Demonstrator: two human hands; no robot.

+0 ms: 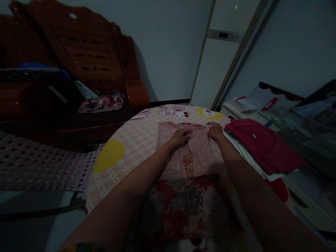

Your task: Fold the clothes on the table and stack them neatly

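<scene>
A pale pink shirt (170,164) with a dark red and grey patterned lower part (183,206) lies spread on a round table. Its neckline points away from me. My left hand (180,137) rests on the upper part of the shirt, left of centre, its fingers closed on the fabric. At the shirt's upper right corner, my right hand (215,131) pinches the edge of the cloth between thumb and fingers. The dim light hides the details of the fingertips.
The table has a patterned cover (133,143). Folded clothes with a crimson shirt (262,143) on top lie at its right. A woven chair (47,164) and a wooden bench (91,52) stand left. A glass-topped cabinet (291,133) is beyond the clothes.
</scene>
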